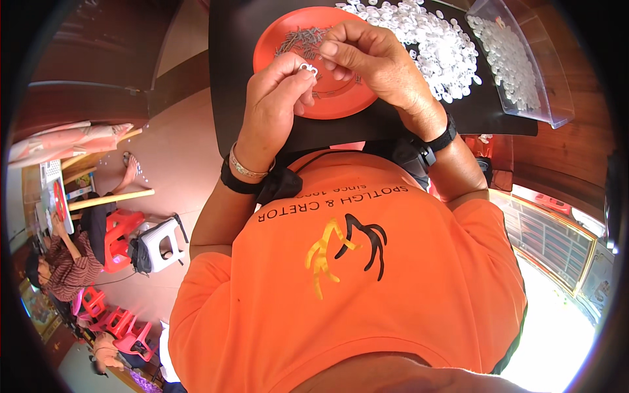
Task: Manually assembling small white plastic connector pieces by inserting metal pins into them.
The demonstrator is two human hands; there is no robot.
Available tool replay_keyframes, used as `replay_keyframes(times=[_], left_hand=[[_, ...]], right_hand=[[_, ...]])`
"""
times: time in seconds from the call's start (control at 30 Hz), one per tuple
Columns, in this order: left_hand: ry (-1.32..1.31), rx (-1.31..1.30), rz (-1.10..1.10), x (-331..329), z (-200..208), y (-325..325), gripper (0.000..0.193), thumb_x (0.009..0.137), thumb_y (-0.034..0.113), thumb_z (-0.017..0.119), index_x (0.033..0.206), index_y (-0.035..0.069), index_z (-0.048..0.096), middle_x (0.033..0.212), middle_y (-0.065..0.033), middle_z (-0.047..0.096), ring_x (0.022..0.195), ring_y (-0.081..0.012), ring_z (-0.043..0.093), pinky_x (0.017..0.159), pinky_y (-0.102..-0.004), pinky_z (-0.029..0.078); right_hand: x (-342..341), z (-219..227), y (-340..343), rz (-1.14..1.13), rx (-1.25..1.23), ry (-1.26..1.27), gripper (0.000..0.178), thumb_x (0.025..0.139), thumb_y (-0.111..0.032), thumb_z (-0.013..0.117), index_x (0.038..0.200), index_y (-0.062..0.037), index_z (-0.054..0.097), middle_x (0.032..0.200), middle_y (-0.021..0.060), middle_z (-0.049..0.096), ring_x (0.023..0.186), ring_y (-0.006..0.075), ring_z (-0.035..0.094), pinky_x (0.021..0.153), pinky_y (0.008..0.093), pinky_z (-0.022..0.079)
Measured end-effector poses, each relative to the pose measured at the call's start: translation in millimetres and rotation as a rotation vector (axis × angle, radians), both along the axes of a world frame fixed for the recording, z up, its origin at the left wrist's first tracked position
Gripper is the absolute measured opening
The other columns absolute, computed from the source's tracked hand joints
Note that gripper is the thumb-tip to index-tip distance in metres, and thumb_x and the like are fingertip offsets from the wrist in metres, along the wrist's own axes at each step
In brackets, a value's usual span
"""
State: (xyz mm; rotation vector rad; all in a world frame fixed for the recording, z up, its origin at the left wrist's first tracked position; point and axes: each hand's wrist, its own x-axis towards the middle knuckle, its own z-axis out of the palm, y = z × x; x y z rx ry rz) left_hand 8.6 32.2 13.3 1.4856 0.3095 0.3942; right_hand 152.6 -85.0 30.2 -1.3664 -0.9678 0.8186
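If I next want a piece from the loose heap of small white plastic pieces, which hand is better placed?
Probably the right hand: it is nearer the white heap, while the left hand, farther off, pinches a small white plastic piece. Whether the right holds anything is unclear.

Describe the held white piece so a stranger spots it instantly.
On the black table sits a round red dish. Over it, pinched in the left hand, is the small white piece, apart from the loose white heap to the right.
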Motion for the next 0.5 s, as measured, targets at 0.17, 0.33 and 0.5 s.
replay_keyframes(times=[0.17,0.33,0.5], left_hand=[[-0.027,0.034,-0.025,1.1,-1.8,-0.9,0.019,0.089,0.017,0.052,0.079,0.002,0.056,0.064,-0.0004,0.054,0.058,-0.0065,0.050,0.051,-0.0213,0.038],[-0.065,0.055,-0.048,0.4,-6.8,0.6,0.017,0.089,0.014,0.053,0.077,0.002,0.052,0.064,0.0001,0.051,0.057,-0.0061,0.046,0.051,-0.0217,0.038],[-0.010,0.125,-0.026,0.6,-1.8,-4.6,0.022,0.089,0.017,0.048,0.073,0.004,0.048,0.062,-0.0011,0.046,0.057,-0.0096,0.045,0.053,-0.0227,0.035]], right_hand=[[-3.3,-7.6,2.4,0.092,0.036,0.062,0.017,0.093,-0.019,0.059,0.088,-0.0034,0.061,0.076,-0.0028,0.058,0.068,0.0039,0.051,0.064,0.0190,0.044],[-3.1,-5.7,1.7,0.102,-0.002,-0.002,0.016,0.093,-0.015,0.057,0.094,-0.0002,0.062,0.075,-0.0011,0.058,0.068,0.0056,0.051,0.061,0.0204,0.042],[-4.8,-11.1,2.7,0.065,0.024,-0.178,0.014,0.091,-0.014,0.058,0.092,0.0001,0.062,0.075,0.0015,0.060,0.068,0.0090,0.055,0.061,0.0240,0.045]])
